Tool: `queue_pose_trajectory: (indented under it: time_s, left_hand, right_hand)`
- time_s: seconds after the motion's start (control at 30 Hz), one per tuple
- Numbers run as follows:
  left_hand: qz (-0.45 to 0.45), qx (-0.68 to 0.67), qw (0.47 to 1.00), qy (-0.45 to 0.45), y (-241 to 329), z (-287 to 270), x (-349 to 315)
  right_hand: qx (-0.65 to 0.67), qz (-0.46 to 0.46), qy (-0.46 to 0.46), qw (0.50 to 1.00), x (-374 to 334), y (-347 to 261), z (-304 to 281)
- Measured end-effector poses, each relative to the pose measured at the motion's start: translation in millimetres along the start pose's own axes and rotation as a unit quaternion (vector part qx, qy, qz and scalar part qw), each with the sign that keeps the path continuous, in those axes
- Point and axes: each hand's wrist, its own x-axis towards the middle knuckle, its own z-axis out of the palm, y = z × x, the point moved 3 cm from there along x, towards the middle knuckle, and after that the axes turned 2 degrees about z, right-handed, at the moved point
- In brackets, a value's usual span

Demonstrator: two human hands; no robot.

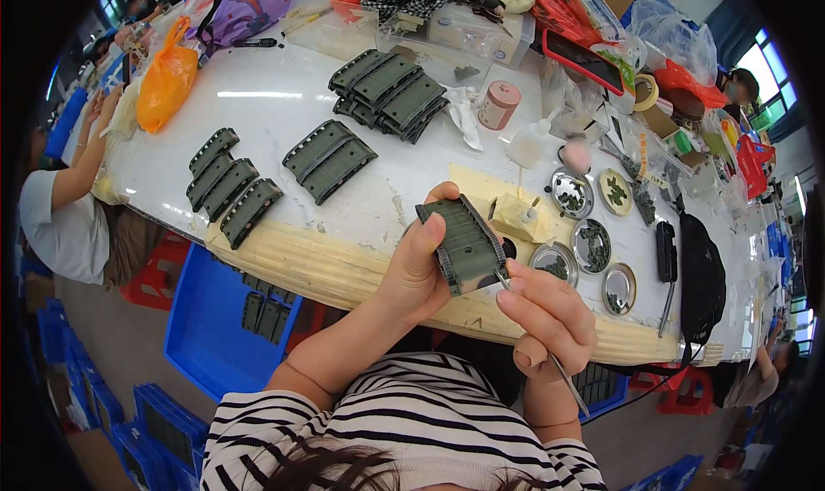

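My left hand (411, 268) is closed round a curved dark green plastic panel (468, 233) with ribbed, toothed edges, held up over the table's near edge. The thumb lies along its left side. In my right hand (557, 315), fingers pinched, is a thin metal tool that looks like tweezers (567, 383). Its tip touches or nearly touches the panel's lower right corner; the fingers partly hide it. Just beyond the panel stands a cream-coloured block (522, 219) with a small stick-like piece on top. Metal dishes (635, 290) of small green parts sit to the right.
More green panels (331, 160) lie on the white table (258, 104), some stacked. A pink-lidded jar (499, 104), a red-cased phone (583, 61), bags and a black pouch (702, 276) crowd the back and right. Below left is a blue crate (210, 319). Another person (64, 220) sits at left.
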Motion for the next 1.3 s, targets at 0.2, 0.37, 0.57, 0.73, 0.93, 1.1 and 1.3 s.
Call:
queue_pose_trajectory:
  time_s: [0.2,0.37,0.57,0.73,0.93,1.1,1.3]
  left_hand:
    - [-0.010,-0.018,1.000,0.003,-1.7,-0.4,0.3]
    - [-0.126,-0.266,0.955,0.031,-2.8,0.2,-6.6]
    - [-0.185,-0.367,0.906,0.100,-0.9,4.2,-2.6]
    - [-0.179,-0.320,0.923,0.118,-0.1,7.3,-0.4]
    - [-0.180,-0.318,0.923,0.123,1.0,8.4,0.8]
    - [-0.170,-0.323,0.924,0.116,0.1,7.1,1.0]
    - [-0.008,-0.088,0.989,0.121,16.4,9.1,-11.1]
  right_hand:
    - [0.009,0.013,0.007,1.000,0.8,1.2,-1.1]
    - [-0.012,0.079,0.080,0.994,-3.1,5.7,-10.1]
    - [0.059,0.062,0.135,0.987,-9.4,13.4,-5.5]
    - [0.051,0.066,0.112,0.990,-10.8,13.0,-3.3]
    - [0.061,0.074,0.110,0.989,-10.8,12.9,-1.5]
    - [0.065,0.084,0.106,0.989,-11.7,13.5,-0.9]
    - [0.017,0.166,0.189,0.968,-23.1,34.3,-28.2]
